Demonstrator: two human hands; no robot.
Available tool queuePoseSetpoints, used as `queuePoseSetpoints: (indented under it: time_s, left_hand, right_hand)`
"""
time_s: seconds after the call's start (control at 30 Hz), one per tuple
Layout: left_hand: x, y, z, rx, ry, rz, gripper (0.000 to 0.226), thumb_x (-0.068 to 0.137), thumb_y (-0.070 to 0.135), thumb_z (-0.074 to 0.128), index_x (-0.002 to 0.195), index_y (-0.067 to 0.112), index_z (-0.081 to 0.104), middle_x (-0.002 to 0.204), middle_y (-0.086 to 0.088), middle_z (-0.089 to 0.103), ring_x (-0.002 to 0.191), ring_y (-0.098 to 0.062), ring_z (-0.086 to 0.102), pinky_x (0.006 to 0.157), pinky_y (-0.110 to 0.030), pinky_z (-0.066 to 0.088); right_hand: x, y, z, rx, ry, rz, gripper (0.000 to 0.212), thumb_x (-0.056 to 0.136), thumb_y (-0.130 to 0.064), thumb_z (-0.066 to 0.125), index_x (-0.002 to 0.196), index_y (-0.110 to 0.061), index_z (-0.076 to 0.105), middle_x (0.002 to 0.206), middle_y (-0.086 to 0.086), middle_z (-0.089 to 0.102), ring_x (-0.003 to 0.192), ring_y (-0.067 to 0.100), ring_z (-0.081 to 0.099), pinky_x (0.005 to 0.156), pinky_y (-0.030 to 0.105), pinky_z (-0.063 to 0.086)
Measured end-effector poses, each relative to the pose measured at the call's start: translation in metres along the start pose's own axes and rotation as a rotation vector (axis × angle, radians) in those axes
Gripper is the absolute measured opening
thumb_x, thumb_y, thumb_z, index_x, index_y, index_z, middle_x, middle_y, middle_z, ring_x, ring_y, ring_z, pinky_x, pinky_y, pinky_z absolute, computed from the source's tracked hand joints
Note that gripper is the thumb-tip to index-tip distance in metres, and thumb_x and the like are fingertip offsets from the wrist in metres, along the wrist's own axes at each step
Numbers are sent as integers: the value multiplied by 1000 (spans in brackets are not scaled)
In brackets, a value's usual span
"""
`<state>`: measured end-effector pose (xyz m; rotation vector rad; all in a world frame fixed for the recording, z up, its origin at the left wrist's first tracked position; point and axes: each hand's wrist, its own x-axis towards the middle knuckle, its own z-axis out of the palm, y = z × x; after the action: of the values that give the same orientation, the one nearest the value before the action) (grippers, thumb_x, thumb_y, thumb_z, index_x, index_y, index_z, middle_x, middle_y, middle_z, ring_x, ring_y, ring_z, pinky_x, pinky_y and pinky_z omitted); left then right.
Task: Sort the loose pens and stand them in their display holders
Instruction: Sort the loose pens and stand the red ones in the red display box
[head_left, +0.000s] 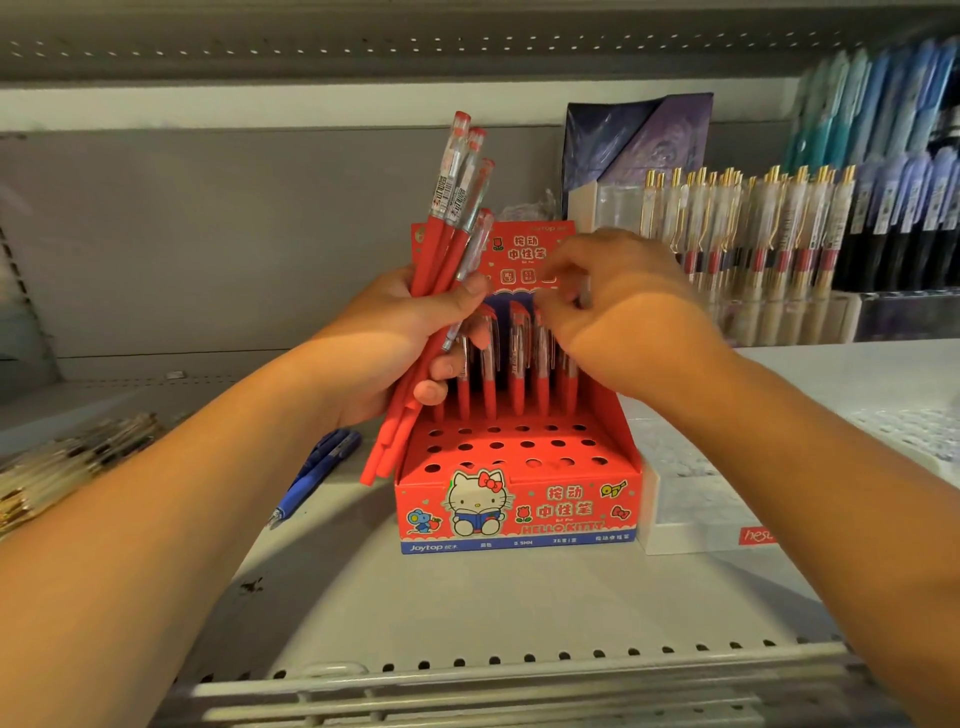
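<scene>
A red Hello Kitty display holder (519, 506) stands on the shelf, its stepped top full of round holes. Several red pens (517, 364) stand in its back row. My left hand (405, 343) is shut around a bunch of red pens (452, 228) with clear tops, held upright just left of the holder. My right hand (618, 312) is over the back row at the right, its fingers pinched on the top of a standing pen. The front rows of holes hold nothing.
Two blue pens (311, 478) lie on the shelf left of the holder. A heap of pale loose pens (67, 462) lies at the far left. A white box (696, 514) touches the holder's right side. Gold-clipped pens (753, 228) fill displays at the back right.
</scene>
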<state>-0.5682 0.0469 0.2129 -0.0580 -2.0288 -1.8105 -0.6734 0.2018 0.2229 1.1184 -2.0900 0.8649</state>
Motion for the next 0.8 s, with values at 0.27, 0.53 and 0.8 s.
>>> queuePoseSetpoints:
  time_s: [0.27,0.53,0.8]
  left_hand:
    - [-3,2,3,-20,-90,31,28,86,28,58,94,1,56,70,-18,63,37,-10,37,33,-15,29]
    - [-2,1,4,22,-20,66,26,95,30,56,98,3,55,54,-8,63,34,-15,52,33,-22,43]
    - [7,0,-4,85,228,105,2,100,20,57,99,18,58,64,-6,68,47,-23,65,41,-35,54]
  right_hand:
    - [-8,-20,15,850,-226,105,26,89,-5,66,112,-16,63,61,-8,64,46,12,56,38,18,39]
    - [-8,-19,15,1017,-235,248,22,83,-6,75,97,-17,62,67,-4,67,47,10,54,38,20,41]
    - [-2,-22,17,1155,-72,218,18,85,-5,73,89,-13,58,68,-4,69,67,7,69,63,22,57]
